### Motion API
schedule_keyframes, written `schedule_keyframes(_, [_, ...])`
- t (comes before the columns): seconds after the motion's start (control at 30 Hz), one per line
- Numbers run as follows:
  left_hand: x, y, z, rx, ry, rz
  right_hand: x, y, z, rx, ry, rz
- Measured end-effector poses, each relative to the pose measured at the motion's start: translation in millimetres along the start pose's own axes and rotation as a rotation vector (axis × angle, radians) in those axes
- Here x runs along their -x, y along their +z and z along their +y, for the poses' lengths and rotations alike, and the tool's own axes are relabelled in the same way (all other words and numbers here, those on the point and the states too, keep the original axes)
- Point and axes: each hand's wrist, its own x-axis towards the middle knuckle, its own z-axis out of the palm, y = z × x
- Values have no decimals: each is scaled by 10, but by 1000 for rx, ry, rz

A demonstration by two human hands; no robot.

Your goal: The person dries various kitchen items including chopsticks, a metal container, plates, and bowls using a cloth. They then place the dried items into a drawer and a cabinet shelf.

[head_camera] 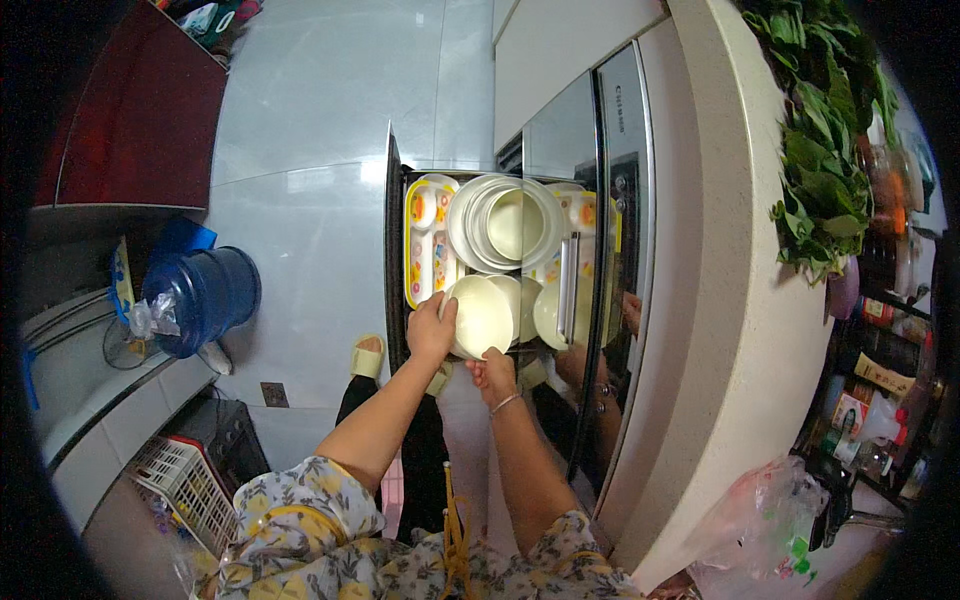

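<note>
My left hand grips the left rim of a cream-white bowl. At the bowl's near edge, the fingers of my right hand hold its rim. The bowl is over the near part of a pulled-out drawer, beside other pale dishes partly hidden behind it. Farther back in the drawer stands a stack of white bowls and plates. Along the drawer's left side lie divided trays with yellow rims and coloured prints. The glossy cabinet front on the right mirrors the dishes.
A glossy appliance front with a metal handle rises right of the drawer, below a pale countertop bearing leafy greens. On the left are a blue water jug, a white plastic basket and a dark red cabinet.
</note>
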Motion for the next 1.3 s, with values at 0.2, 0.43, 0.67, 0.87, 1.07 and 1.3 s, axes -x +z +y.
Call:
schedule_keyframes(0.2, [-55, 112, 59, -28, 5, -72, -279, -120, 68, -158, 69, -68])
schedule_keyframes(0.43, [-179, 253, 42, -66, -24, -131, -420, -116, 23, -225, 112, -47])
schedule_keyframes(0.67, [-256, 460, 5, -38, 7, -168, -623, -256, 101, -238, 87, 12])
schedule_keyframes(0.87, [-346, 613, -150, -12, 117, -175, -705, -282, 163, -229, 66, 13])
schedule_keyframes(1.07, [-426, 753, -234, 72, 167, -191, -825, -290, 193, -214, 7, 101])
schedule_keyframes(1.3, [-552, 878, -389, 67, 258, -185, -931, -264, 280, -129, -90, 217])
